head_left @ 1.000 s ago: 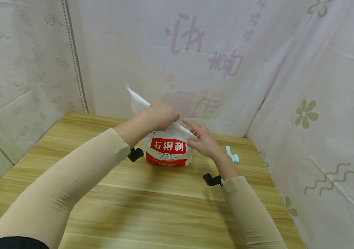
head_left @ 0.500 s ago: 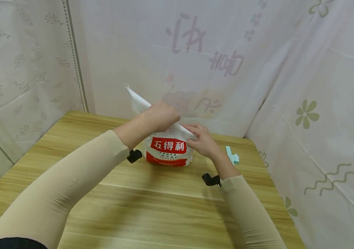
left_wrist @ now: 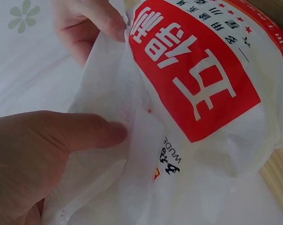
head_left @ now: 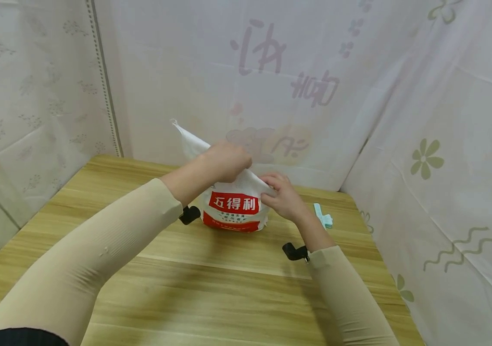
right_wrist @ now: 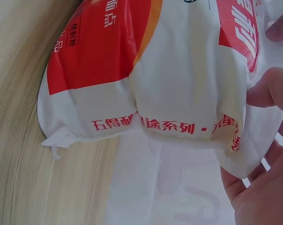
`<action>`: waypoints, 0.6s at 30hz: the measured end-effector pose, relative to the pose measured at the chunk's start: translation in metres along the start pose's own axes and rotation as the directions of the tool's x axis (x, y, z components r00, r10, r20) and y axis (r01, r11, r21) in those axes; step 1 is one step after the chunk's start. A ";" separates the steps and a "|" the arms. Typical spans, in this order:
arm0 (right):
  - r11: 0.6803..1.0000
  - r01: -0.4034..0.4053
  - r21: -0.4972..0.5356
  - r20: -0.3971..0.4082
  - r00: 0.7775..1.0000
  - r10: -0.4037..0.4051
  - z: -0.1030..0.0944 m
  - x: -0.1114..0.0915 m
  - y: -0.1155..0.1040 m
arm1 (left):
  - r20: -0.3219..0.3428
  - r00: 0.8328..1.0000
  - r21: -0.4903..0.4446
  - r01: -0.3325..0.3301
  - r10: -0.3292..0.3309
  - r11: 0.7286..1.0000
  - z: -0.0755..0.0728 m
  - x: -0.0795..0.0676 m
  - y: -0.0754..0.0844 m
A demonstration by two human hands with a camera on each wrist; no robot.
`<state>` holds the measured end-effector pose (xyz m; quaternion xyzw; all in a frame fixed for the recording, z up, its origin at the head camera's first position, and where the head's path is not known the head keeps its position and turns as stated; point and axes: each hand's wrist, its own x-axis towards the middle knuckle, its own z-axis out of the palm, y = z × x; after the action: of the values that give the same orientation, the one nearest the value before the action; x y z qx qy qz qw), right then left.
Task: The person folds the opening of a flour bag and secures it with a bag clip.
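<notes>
On the yellowish wood-grain table (head_left: 211, 293), a white plastic sack (head_left: 234, 206) with red panels stands; the left hand (head_left: 225, 161) grips its slanting top between thumb and fingers, the right hand (head_left: 283, 196) pinches its right corner; a mint-green plastic piece (head_left: 326, 220) lies nearby, and pale patterned cloth (head_left: 168, 72) hangs behind

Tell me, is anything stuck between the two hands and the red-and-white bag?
No, nothing visible is. The left hand and right hand both hold the upper part of the red-and-white bag directly. The mint-green thing lies off to the right.
</notes>
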<state>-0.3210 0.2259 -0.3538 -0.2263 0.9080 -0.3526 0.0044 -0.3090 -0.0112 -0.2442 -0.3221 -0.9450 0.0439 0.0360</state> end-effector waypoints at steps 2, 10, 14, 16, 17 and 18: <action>1.000 -0.002 0.000 -0.008 1.000 0.002 0.000 -0.002 0.000 | -0.001 1.000 0.003 0.001 -0.001 1.000 0.000 0.001 0.001; 0.999 0.026 0.025 -0.049 0.999 -0.024 -0.002 -0.003 0.000 | 0.000 1.000 0.043 0.000 0.000 0.999 0.001 0.004 0.003; 1.000 0.006 0.016 -0.056 0.998 -0.005 -0.003 -0.005 0.000 | 0.006 1.000 0.041 0.007 -0.007 0.999 0.002 0.005 0.003; 1.000 -0.001 0.011 -0.058 0.998 0.002 -0.004 -0.006 -0.001 | 0.010 1.000 0.038 0.010 -0.010 0.999 0.002 0.006 0.003; 1.000 -0.003 0.008 -0.058 0.998 0.004 -0.005 -0.006 -0.001 | 0.012 1.000 0.034 0.011 -0.011 0.999 0.002 0.006 0.003; 1.000 -0.006 0.006 -0.059 0.998 0.006 -0.005 -0.006 -0.001 | 0.013 1.000 0.033 0.012 -0.012 0.999 0.002 0.007 0.003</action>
<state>-0.3161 0.2305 -0.3501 -0.2131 0.9074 -0.3617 -0.0205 -0.3125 -0.0046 -0.2459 -0.3154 -0.9463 0.0611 0.0352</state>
